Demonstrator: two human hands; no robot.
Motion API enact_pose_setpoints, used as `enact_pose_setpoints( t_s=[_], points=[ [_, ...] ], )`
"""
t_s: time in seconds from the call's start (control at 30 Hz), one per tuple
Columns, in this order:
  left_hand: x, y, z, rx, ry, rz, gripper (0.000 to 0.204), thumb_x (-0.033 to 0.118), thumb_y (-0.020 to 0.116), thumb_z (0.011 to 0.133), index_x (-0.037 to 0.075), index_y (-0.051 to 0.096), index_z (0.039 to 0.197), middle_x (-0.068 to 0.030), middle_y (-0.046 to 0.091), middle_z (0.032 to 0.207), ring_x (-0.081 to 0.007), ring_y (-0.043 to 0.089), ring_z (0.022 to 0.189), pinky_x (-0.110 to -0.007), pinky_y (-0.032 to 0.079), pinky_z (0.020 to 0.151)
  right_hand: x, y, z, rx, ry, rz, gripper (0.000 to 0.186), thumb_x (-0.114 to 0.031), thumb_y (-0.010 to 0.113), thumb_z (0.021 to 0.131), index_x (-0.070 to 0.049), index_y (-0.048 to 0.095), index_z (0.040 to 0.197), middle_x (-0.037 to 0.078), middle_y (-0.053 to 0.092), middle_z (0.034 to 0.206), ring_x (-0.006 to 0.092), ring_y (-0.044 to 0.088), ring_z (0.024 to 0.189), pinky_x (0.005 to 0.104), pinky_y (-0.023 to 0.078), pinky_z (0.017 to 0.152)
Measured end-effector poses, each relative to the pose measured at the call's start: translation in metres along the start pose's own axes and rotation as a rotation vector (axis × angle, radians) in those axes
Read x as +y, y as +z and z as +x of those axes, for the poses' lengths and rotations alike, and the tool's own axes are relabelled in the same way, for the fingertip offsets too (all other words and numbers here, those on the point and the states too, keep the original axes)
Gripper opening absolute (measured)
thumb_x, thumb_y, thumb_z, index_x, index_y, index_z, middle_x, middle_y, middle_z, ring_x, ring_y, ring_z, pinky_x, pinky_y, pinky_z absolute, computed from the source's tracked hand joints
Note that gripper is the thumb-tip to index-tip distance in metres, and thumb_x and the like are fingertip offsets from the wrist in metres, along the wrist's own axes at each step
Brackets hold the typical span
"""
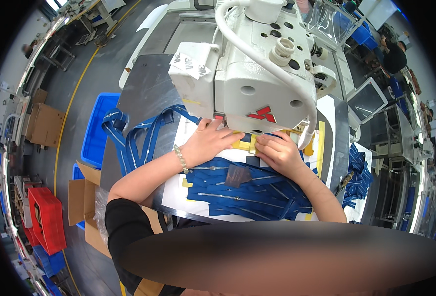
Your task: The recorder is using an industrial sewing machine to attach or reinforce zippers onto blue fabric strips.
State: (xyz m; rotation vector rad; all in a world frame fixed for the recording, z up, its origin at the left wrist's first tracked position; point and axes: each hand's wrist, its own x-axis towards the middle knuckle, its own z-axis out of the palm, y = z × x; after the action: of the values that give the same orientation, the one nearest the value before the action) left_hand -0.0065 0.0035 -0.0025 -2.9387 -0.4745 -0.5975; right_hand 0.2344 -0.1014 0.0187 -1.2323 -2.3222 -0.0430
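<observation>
Under the head of a white industrial sewing machine [257,93], both my hands work close together. My left hand [208,143] lies with its fingers stretched to the right, pressing on a yellow-taped plate [245,143]. A long blue zipper strip [151,126] runs in from the left and passes beneath these fingers. My right hand [279,153] is closed, fingers bent and pressed together, at the plate's right side, where a blue zipper edge shows by the fingertips. The needle area is mostly hidden. Nearer me lies a layered pile of blue zippers [247,197] with metallic teeth.
A small translucent brown piece [238,175] rests on the pile. More blue zippers [357,175] hang at the table's right. Blue bins [97,130], an open cardboard box [87,197] and a red crate [46,219] stand left. A screen [368,100] stands back right.
</observation>
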Motion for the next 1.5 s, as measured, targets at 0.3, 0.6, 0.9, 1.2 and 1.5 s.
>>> enact_pose_setpoints(
  t_s=[0.3,0.6,0.9,1.2,1.5],
  points=[
    [-0.011,-0.006,0.002,-0.088,-0.024,-0.08,0.045,0.031,0.065,0.08,0.026,0.058,0.124,0.0056,0.063,0.11,-0.0155,0.055,0.104,-0.039,0.035,0.088,0.0,0.008,0.002,0.035,-0.001,0.022,0.027,-0.014,0.076,0.07,-0.005,0.066,0.094,0.006,0.067,0.099,0.021,0.063,0.096,0.0348,0.049,0.087],
    [-0.044,0.006,0.018,-0.568,-0.272,-0.408,0.04,0.041,0.06,0.085,0.017,0.064,0.118,-0.0047,0.065,0.11,-0.0249,0.06,0.104,-0.037,0.044,0.093,0.009,0.005,0.019,0.081,0.022,0.03,0.02,-0.015,0.076,0.07,-0.008,0.069,0.088,0.003,0.068,0.076,0.0209,0.065,0.067,0.0319,0.051,0.063],
    [-0.068,0.055,0.022,-0.619,-0.342,-0.587,0.052,0.045,0.067,0.083,0.012,0.061,0.122,-0.0095,0.062,0.121,-0.0248,0.057,0.111,-0.033,0.041,0.098,0.017,0.006,0.008,0.041,0.057,0.031,0.02,-0.016,0.075,0.074,-0.007,0.066,0.089,0.005,0.067,0.089,0.0242,0.064,0.084,0.0359,0.049,0.083],
    [-0.059,0.039,0.036,-0.664,-0.326,-0.782,0.063,0.049,0.065,0.083,0.01,0.054,0.131,-0.0115,0.055,0.131,-0.0242,0.051,0.12,-0.034,0.036,0.104,0.021,0.004,0.0,0.032,0.068,-0.008,0.021,-0.018,0.075,0.073,-0.007,0.066,0.089,0.005,0.068,0.09,0.0227,0.065,0.087,0.0381,0.049,0.087],
    [-0.058,0.055,0.02,-0.493,-0.296,-0.644,0.067,0.062,0.054,0.084,0.001,0.064,0.108,-0.0163,0.066,0.096,-0.03,0.062,0.092,-0.036,0.045,0.086,0.019,0.004,0.003,0.041,0.067,0.007,0.02,-0.016,0.075,0.072,-0.007,0.066,0.088,0.004,0.068,0.089,0.0228,0.065,0.085,0.0378,0.048,0.088]
  ],
)
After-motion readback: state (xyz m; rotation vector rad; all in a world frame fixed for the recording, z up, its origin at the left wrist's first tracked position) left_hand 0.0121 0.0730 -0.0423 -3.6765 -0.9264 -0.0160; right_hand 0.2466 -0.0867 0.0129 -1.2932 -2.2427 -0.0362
